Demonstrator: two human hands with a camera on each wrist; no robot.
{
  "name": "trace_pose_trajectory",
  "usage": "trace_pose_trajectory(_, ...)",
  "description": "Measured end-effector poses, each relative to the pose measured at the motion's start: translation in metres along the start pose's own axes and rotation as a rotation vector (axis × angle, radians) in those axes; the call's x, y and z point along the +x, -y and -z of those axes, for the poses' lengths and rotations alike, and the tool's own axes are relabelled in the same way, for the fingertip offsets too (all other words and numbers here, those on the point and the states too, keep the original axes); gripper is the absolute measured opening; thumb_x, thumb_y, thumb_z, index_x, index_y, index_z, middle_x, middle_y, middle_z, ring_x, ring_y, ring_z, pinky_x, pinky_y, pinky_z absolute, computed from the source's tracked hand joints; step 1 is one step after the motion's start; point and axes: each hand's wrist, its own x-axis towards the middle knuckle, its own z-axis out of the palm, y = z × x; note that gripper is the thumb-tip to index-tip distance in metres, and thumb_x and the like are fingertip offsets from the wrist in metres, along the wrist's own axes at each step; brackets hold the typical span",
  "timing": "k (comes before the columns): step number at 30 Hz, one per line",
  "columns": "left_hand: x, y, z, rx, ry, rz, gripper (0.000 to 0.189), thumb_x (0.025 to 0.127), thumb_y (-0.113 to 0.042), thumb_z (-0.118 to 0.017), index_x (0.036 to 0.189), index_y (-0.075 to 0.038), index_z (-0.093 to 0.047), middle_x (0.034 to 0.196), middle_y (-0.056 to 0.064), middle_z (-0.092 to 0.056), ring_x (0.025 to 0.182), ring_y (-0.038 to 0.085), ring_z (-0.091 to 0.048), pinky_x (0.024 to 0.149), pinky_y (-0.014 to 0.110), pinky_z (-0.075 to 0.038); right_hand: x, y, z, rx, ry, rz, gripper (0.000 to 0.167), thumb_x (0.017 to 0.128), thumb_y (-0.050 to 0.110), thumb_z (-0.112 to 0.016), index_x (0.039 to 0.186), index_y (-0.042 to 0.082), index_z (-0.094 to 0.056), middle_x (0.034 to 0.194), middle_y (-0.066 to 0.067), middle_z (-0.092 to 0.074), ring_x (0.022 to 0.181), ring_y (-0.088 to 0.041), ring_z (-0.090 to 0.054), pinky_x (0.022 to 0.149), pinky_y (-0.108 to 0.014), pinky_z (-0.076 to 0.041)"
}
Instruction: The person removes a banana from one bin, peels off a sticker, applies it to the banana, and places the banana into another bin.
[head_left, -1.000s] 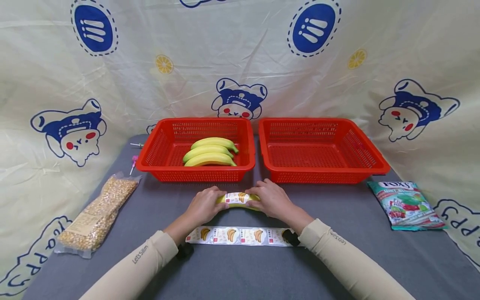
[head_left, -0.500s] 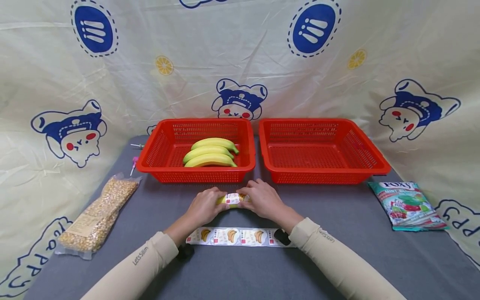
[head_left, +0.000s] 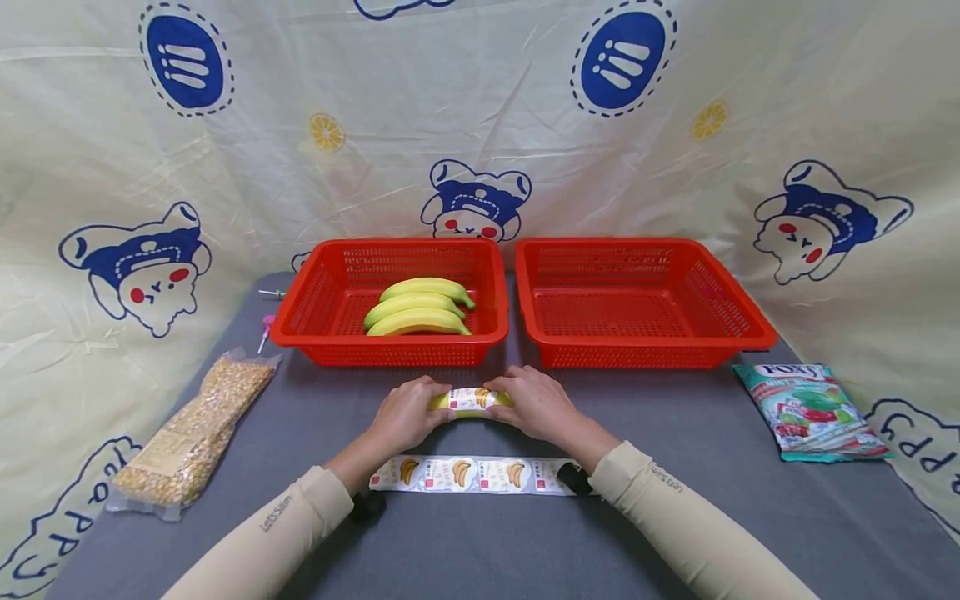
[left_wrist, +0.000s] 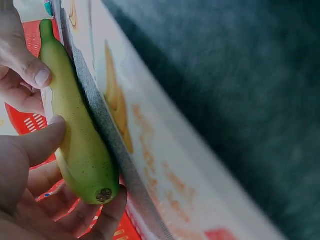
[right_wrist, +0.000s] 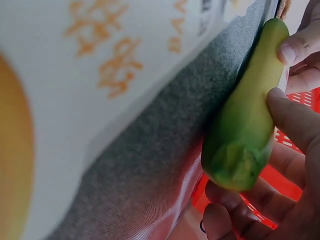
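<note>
A yellow-green banana lies crosswise at the table's middle, a printed white label on its upper side. The left hand holds its left end, thumb on the near side and fingers beyond. At the other end the right hand grips likewise, its thumb near the label's edge. In the left wrist view, fingers curl under the blunt tip of the banana. The right wrist view shows the greener end of the banana between thumb and fingers. Nearer the person lies a strip of banana labels, partly behind the right wrist.
Two red baskets stand behind the hands; the left basket holds several bananas, while the right basket shows its bare bottom. A bag of corn kernels lies left, with a small pink item beyond. A candy bag lies right.
The right hand slid left along the banana over part of the label, then back right, so more of the label shows again. The left hand has stayed on its end.
</note>
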Motion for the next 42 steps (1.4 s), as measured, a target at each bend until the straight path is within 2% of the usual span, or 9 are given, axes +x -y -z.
trace_pose_trajectory(3,-0.002,0.001,0.001,-0.054,0.014,0.058,0.039,0.08,-0.024,-0.074,0.116,-0.009,-0.067,0.107,0.009,-0.068,0.099,0.027,-0.063,0.086,0.045,-0.047,0.0,0.001,0.0,0.0,0.008,-0.006,0.044,0.08,0.043,-0.072,0.119,0.023,-0.066,0.095,0.0,-0.062,0.085,-0.016,-0.053,0.069,-0.033,-0.045)
trace_pose_trajectory(7,-0.007,0.004,0.003,-0.134,0.001,0.112,0.041,0.08,-0.02,-0.074,0.119,-0.01,-0.065,0.114,0.011,-0.067,0.107,0.031,-0.061,0.091,0.048,-0.044,0.001,0.002,0.0,-0.007,0.006,-0.015,0.044,0.08,0.044,-0.071,0.119,0.024,-0.066,0.095,0.0,-0.062,0.085,-0.016,-0.053,0.069,-0.034,-0.045)
trace_pose_trajectory(16,-0.019,0.011,0.005,-0.273,-0.043,0.178,0.039,0.078,-0.007,-0.073,0.117,-0.011,-0.066,0.107,0.007,-0.067,0.096,0.02,-0.06,0.085,0.04,-0.046,-0.001,0.001,0.0,0.004,-0.001,-0.015,0.044,0.08,0.044,-0.071,0.119,0.024,-0.066,0.098,0.001,-0.063,0.088,-0.016,-0.054,0.072,-0.034,-0.046)
trace_pose_trajectory(26,-0.019,0.011,0.002,-0.297,-0.047,0.193,0.033,0.079,-0.006,-0.073,0.11,-0.013,-0.067,0.101,0.004,-0.066,0.089,0.017,-0.059,0.081,0.037,-0.046,-0.002,-0.002,0.0,0.052,0.001,-0.025,0.044,0.08,0.043,-0.072,0.119,0.025,-0.065,0.094,0.001,-0.06,0.085,-0.015,-0.051,0.07,-0.032,-0.042)
trace_pose_trajectory(30,-0.019,0.011,0.001,-0.307,-0.05,0.195,0.032,0.078,-0.005,-0.073,0.109,-0.012,-0.068,0.1,0.004,-0.066,0.088,0.016,-0.059,0.08,0.037,-0.046,-0.007,-0.006,0.001,0.153,-0.005,-0.06,0.044,0.08,0.042,-0.071,0.12,0.024,-0.065,0.097,0.001,-0.061,0.088,-0.015,-0.052,0.074,-0.033,-0.043)
trace_pose_trajectory(35,-0.02,0.01,0.002,-0.301,-0.054,0.198,0.033,0.078,-0.005,-0.073,0.11,-0.012,-0.068,0.099,0.005,-0.066,0.087,0.016,-0.058,0.079,0.036,-0.046,-0.017,-0.016,0.01,0.366,-0.057,-0.122,0.04,0.082,0.038,-0.07,0.116,0.017,-0.067,0.096,0.002,-0.064,0.086,-0.013,-0.056,0.075,-0.032,-0.045)
trace_pose_trajectory(39,-0.02,0.01,0.002,-0.296,-0.052,0.201,0.033,0.078,-0.005,-0.073,0.11,-0.012,-0.067,0.099,0.005,-0.066,0.087,0.016,-0.058,0.079,0.036,-0.046,-0.027,-0.032,0.017,0.52,-0.101,-0.193,0.038,0.083,0.033,-0.07,0.116,0.013,-0.065,0.101,-0.001,-0.067,0.087,-0.014,-0.059,0.076,-0.03,-0.048)
trace_pose_trajectory(42,-0.02,0.01,0.002,-0.297,-0.047,0.208,0.033,0.079,-0.005,-0.072,0.111,-0.011,-0.067,0.1,0.005,-0.066,0.088,0.017,-0.058,0.079,0.037,-0.046,-0.036,-0.048,0.02,0.586,-0.144,-0.246,0.038,0.085,0.033,-0.068,0.116,0.012,-0.064,0.106,-0.004,-0.069,0.091,-0.017,-0.061,0.079,-0.03,-0.048)
